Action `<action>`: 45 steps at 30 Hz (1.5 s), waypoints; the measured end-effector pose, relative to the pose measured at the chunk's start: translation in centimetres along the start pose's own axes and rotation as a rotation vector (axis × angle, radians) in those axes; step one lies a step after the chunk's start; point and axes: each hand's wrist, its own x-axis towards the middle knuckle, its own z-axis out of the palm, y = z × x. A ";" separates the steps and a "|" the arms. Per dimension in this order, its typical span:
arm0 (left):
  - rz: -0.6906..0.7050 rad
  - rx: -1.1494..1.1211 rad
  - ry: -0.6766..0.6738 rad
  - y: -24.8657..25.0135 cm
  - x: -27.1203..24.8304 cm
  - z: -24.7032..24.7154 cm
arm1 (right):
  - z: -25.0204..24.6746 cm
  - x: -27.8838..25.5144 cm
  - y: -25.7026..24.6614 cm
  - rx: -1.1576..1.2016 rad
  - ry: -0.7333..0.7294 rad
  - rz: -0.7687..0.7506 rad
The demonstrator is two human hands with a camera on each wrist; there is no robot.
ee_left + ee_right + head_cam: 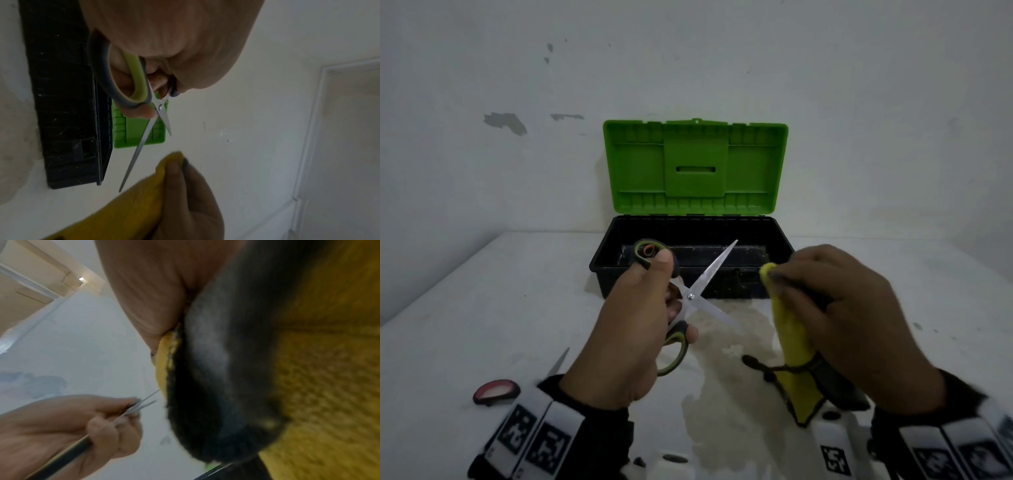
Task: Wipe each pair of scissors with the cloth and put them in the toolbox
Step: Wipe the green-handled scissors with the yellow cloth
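Note:
My left hand (pixel 650 308) grips green-and-grey-handled scissors (pixel 709 277) by their handles, thumb through the upper loop, blades spread wide above the table in front of the toolbox (pixel 722 284). In the left wrist view the scissors (pixel 144 134) point toward the yellow cloth (pixel 131 203). My right hand (pixel 835 301) holds the folded yellow cloth (pixel 794 342) just right of the blades, apart from them. The toolbox is black with its green lid (pixel 695 164) standing open. In the right wrist view the cloth (pixel 318 386) fills the frame and the left hand (pixel 68 426) shows at lower left.
Another pair of scissors with a red-and-black handle (pixel 498 390) lies on the white table (pixel 482 301) at the left, partly behind my left wrist. A damp stain (pixel 722 394) spreads on the table before the toolbox. The white wall stands close behind.

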 end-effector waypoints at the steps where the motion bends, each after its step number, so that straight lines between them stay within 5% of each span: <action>1: -0.006 0.008 -0.015 -0.1 -0.1 0.2 | 0.5 0.1 -0.7 0.027 -0.019 -0.056; 8: -0.005 0.097 -0.050 -0.3 -0.3 1.1 | 3.5 0.5 -2.2 -0.099 -0.187 -0.277; 12: -0.011 0.089 -0.062 -0.1 -0.5 1.2 | 3.1 0.6 -1.1 -0.078 -0.080 -0.192; 16: -0.007 0.106 -0.075 -0.1 -0.6 1.2 | 3.1 0.2 -1.9 -0.097 -0.151 -0.252; 20: -0.017 0.104 -0.086 -0.2 -0.6 1.0 | 2.9 0.5 -0.8 -0.033 -0.015 -0.129; 25: -0.004 0.114 -0.087 0.0 -0.6 0.7 | 3.6 -0.1 -2.5 -0.035 -0.118 -0.208; 29: -0.016 0.094 -0.091 -0.1 -0.8 0.6 | 3.3 0.6 -0.9 0.023 0.073 -0.067; 34: -0.009 0.063 -0.098 0.0 -0.8 0.6 | 4.0 -0.6 -2.6 0.008 -0.006 -0.123; 38: -0.019 0.050 -0.114 -0.1 -1.0 0.7 | 3.3 0.0 -1.0 0.033 0.155 -0.013; 45: -0.014 0.056 -0.115 -0.1 -1.2 0.5 | 3.4 -0.4 -1.5 0.036 0.114 -0.019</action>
